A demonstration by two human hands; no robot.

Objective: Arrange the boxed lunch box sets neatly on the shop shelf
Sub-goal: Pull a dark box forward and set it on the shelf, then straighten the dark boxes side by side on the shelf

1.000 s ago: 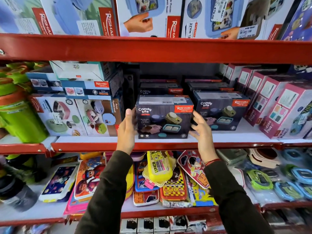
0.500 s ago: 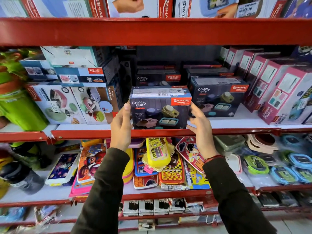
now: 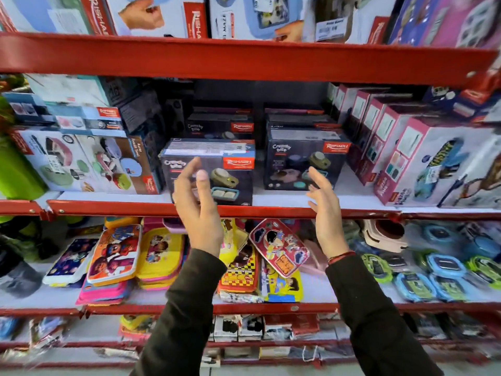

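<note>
A dark "Crunchy Bite" lunch box set stands at the front edge of the middle shelf. A second dark box sits to its right, with more stacked behind. My left hand hovers in front of the first box, fingers spread, holding nothing. My right hand floats in front of the gap between the two boxes, also empty with fingers apart. Neither hand touches a box.
White lunch set boxes stand on the left and pink boxes lean on the right. A red shelf lip runs overhead. Colourful pencil cases and round lunch boxes fill the shelf below.
Both hands have let go of the front dark box and pulled back toward me. The box now rests on the shelf a bit left of the second box.
</note>
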